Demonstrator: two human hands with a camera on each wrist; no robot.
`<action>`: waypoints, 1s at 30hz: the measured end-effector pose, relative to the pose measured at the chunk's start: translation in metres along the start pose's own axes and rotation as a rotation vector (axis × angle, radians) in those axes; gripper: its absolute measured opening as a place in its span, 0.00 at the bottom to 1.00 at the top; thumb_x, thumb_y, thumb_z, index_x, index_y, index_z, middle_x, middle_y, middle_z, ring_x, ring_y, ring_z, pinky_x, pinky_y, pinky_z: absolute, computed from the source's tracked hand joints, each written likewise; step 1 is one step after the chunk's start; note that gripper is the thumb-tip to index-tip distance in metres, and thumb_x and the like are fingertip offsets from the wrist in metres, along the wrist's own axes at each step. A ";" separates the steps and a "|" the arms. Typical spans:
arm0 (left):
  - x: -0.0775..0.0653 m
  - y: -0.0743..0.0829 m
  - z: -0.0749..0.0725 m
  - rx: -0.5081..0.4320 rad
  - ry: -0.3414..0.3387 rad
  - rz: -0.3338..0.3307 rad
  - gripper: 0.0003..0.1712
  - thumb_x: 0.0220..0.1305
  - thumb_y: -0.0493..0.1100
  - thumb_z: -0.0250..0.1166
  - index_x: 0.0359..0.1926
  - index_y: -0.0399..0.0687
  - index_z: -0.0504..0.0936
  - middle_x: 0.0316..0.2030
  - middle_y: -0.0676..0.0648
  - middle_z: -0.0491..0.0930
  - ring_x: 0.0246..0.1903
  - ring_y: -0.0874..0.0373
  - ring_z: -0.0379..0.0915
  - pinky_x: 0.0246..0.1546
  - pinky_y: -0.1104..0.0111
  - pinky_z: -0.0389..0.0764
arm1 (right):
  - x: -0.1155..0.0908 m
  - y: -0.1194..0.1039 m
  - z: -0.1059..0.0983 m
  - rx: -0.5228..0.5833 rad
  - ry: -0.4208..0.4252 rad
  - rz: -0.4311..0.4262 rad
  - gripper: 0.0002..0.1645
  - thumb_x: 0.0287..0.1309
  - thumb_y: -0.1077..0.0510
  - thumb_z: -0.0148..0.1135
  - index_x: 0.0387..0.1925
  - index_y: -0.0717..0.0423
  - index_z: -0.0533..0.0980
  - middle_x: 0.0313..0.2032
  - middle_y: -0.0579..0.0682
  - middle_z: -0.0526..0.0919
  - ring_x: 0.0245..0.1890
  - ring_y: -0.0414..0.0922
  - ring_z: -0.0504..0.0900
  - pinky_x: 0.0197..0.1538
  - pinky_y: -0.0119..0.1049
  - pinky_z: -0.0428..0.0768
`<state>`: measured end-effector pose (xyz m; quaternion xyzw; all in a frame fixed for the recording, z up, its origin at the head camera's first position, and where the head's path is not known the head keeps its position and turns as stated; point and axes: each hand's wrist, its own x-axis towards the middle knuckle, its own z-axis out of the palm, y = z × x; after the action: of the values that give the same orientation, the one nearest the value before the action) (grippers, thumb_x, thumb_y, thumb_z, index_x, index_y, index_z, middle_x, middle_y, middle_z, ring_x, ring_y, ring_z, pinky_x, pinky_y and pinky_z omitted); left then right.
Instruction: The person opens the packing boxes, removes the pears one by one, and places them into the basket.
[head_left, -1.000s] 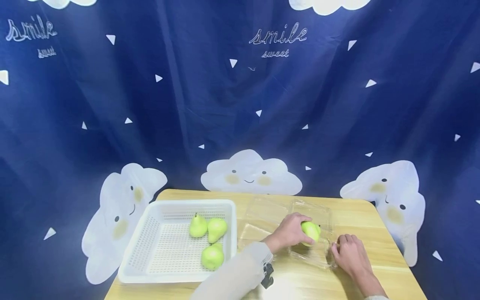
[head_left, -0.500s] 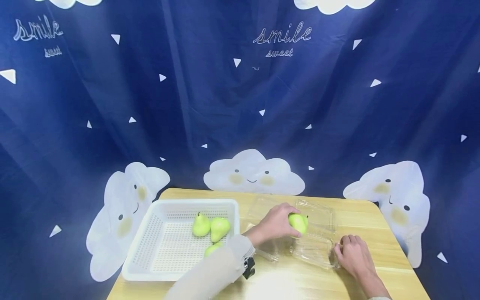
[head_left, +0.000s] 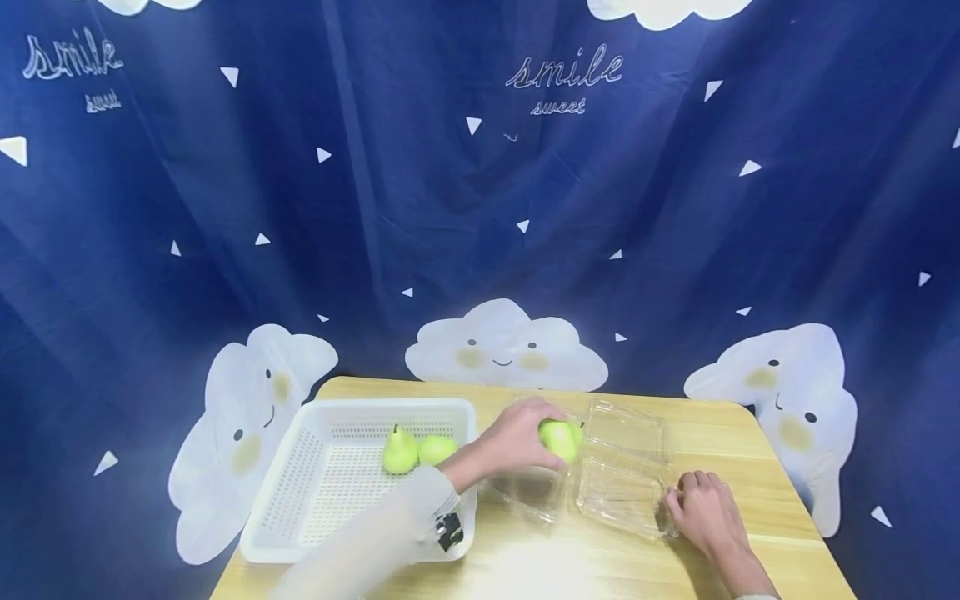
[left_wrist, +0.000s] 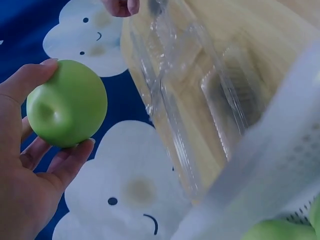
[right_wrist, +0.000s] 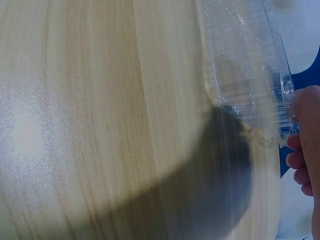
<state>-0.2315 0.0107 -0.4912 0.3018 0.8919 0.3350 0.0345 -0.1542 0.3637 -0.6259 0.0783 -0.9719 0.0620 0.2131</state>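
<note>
A green pear (head_left: 558, 442) is gripped in my left hand (head_left: 521, 435), thumb on one side and fingers on the other. In the left wrist view the pear (left_wrist: 67, 102) shows its rounded end, held off the table. It hangs over the gap between two clear plastic containers with open lids; the left container (head_left: 528, 500) is partly behind the hand. My right hand (head_left: 705, 510) holds the near right corner of the right container (head_left: 618, 500). In the right wrist view, thumb and curled fingers meet at that container's edge (right_wrist: 285, 85).
At the left of the wooden table (head_left: 750, 467) stands a white perforated basket (head_left: 281, 492). Inside it are a standing pear (head_left: 401, 450) and another pear (head_left: 437, 448), partly behind my left forearm. A dark blue cloud-print curtain (head_left: 480, 208) hangs behind the table.
My left hand has carried the pear leftward from over the right container. The left forearm now crosses the basket and hides its front pear. The right hand stays at the container's corner.
</note>
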 end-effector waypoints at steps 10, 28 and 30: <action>-0.026 -0.018 -0.028 0.010 0.029 -0.027 0.39 0.38 0.56 0.85 0.57 0.59 0.85 0.52 0.58 0.84 0.49 0.61 0.79 0.48 0.69 0.82 | 0.001 0.001 0.004 -0.001 0.003 -0.007 0.11 0.53 0.57 0.66 0.25 0.62 0.77 0.24 0.54 0.79 0.26 0.50 0.74 0.34 0.50 0.79; -0.077 -0.059 -0.072 -0.021 0.124 -0.113 0.37 0.37 0.54 0.85 0.54 0.59 0.86 0.48 0.59 0.84 0.46 0.62 0.79 0.46 0.65 0.83 | 0.001 -0.002 0.000 0.006 -0.023 0.013 0.11 0.55 0.57 0.66 0.26 0.63 0.78 0.25 0.55 0.79 0.28 0.52 0.75 0.37 0.53 0.79; -0.081 -0.062 -0.074 -0.008 0.124 -0.124 0.37 0.37 0.54 0.85 0.54 0.59 0.86 0.49 0.59 0.84 0.47 0.62 0.79 0.47 0.64 0.83 | 0.002 -0.002 0.000 0.007 -0.020 0.012 0.11 0.55 0.57 0.66 0.26 0.62 0.78 0.25 0.55 0.79 0.27 0.52 0.74 0.36 0.53 0.79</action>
<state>-0.2167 -0.1144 -0.4839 0.2244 0.9080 0.3538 0.0009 -0.1553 0.3611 -0.6253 0.0736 -0.9742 0.0657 0.2028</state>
